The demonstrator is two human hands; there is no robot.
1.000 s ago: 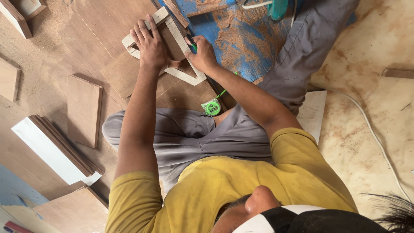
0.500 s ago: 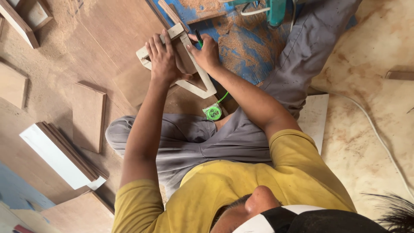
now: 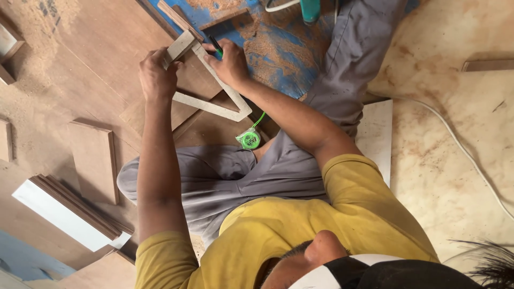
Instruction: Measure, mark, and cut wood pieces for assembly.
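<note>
Head view looks down on a person in a yellow shirt and grey trousers sitting on the floor, arms stretched forward over a brown plywood board (image 3: 107, 48). A pale wooden try square (image 3: 214, 96) lies flat on that board, its long blade running from the person's hands back toward the knees and its shorter arm branching off beneath the left wrist. The left hand (image 3: 156, 75) presses down on the square's upper corner, fingers curled over the wood and gripping it. The right hand (image 3: 231, 63) rests against the blade's far edge, fingers pinched around a dark pencil (image 3: 216, 47) whose tip meets the board just beside the square. A green tape measure (image 3: 249, 139) lies near the square's lower end, close to the grey trouser knee. Sawdust covers a blue sheet (image 3: 278, 48) beyond the square. Stacked board offcuts (image 3: 75, 211) lie well apart from the square, outside the left arm.
</note>
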